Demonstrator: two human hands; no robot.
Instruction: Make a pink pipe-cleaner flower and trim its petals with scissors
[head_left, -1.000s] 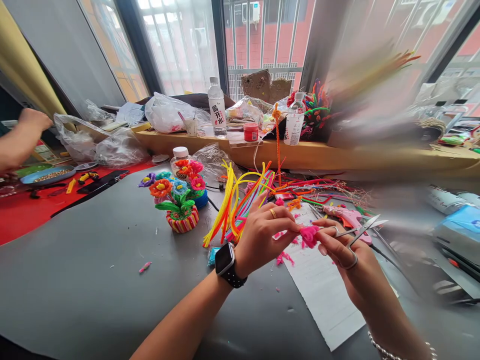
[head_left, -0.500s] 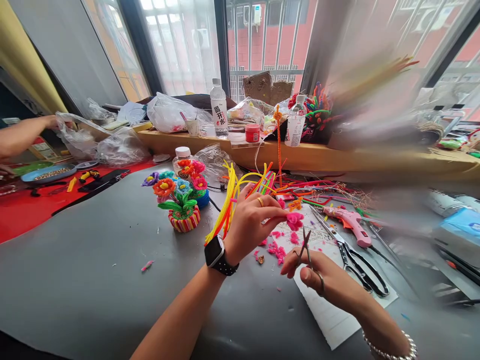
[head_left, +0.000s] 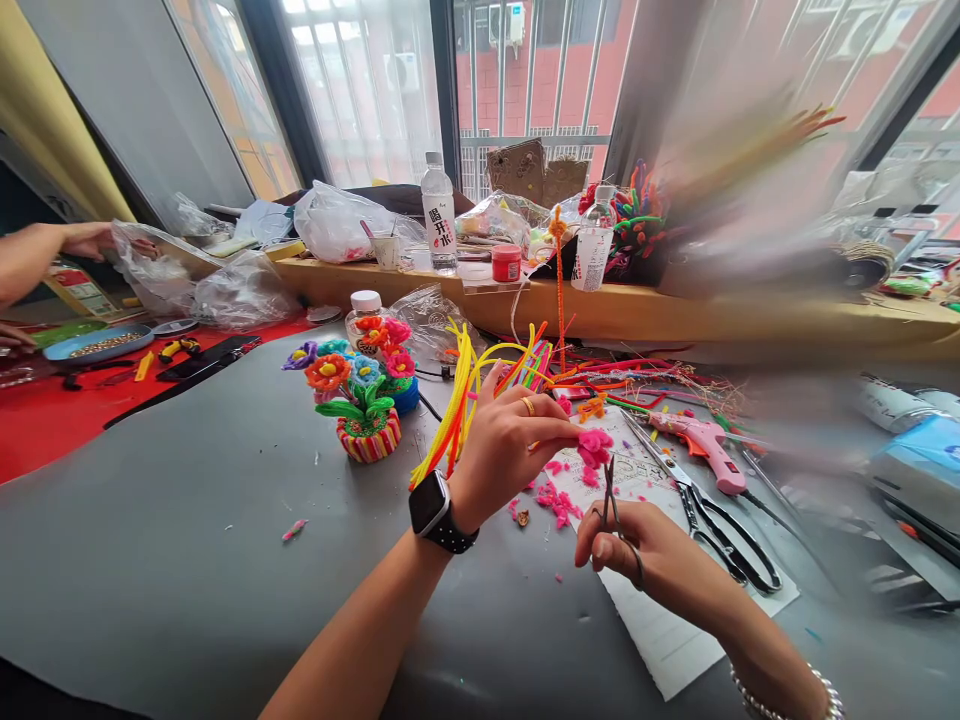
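My left hand (head_left: pixel 517 435) pinches a small fluffy pink flower (head_left: pixel 595 447) between thumb and fingertips. Just below and to its right, my right hand (head_left: pixel 630 540) has its fingers in the loops of small scissors (head_left: pixel 610 500). The blades point up toward the flower and are nearly together. Pink fuzz clippings (head_left: pixel 556 503) lie under the hands, some on a white paper sheet (head_left: pixel 660 640). Yellow and orange pipe cleaners (head_left: pixel 461 400) stand behind my left wrist. Left of them is a small striped pot of fuzzy flowers (head_left: pixel 367 437).
Large shears (head_left: pixel 731 540) and a pink glue gun (head_left: pixel 709 450) with its cord lie to the right. Water bottles (head_left: pixel 439 215) and a red jar (head_left: pixel 506 263) stand on the ledge. At far left another person's hand (head_left: pixel 94 240) holds a clear plastic bag (head_left: pixel 157 275).
The scissor blades have gone from apart to nearly together. My right hand has shifted slightly right, and the pink flower has turned a little. The other person's hand has moved slightly.
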